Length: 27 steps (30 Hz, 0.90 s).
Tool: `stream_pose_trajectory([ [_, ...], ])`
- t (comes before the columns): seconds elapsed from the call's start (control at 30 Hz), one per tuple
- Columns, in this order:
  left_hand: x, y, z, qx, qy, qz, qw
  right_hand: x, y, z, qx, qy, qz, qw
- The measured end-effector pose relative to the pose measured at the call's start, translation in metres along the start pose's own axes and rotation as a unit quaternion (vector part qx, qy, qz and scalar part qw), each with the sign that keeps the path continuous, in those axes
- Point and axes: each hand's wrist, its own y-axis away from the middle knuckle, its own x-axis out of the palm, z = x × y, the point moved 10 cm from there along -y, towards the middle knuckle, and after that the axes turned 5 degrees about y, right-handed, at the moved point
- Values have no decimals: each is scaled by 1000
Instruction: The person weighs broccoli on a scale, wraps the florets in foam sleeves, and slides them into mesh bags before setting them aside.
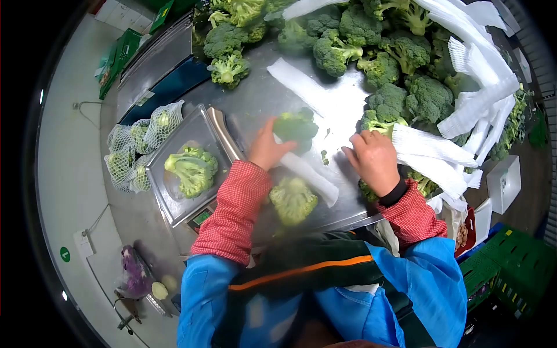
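Note:
My left hand [269,145] is closed at the edge of a blurred broccoli head [296,129] over the metal table. Over at the pile, my right hand [374,159] rests with bent fingers on a broccoli head [380,123], beside white mesh sleeves [432,145]. A flat white sleeve [310,177] lies just below my left hand, and another broccoli [293,200] sits nearer my body. One more broccoli [191,170] lies in the clear tray [168,206] of the scale, left of my left forearm.
Netted broccoli [139,139] lies left of the scale. A large broccoli pile [406,52] covers the back right. Another white sleeve [299,84] lies across the metal table [255,87]. Green crates [516,261] stand at the lower right, and purple bagged produce [136,275] lies lower left.

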Motion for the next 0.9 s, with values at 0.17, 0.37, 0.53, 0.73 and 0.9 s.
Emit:
stream_pose_trajectory([
  [0.17,5,35,-19,170,62,-66,981,26,9,0,47,-126,31,990],
  [0.37,20,64,-49,239,-8,-14,971,33,22,-26,174,-214,37,960],
  [0.53,-20,77,-40,243,133,-68,959,30,37,-8,136,-129,65,980],
  [0.73,-66,134,16,-9,436,98,894,51,87,46,141,-217,114,959],
  [0.9,-39,166,50,67,142,157,975,75,105,92,196,-263,128,936],
])
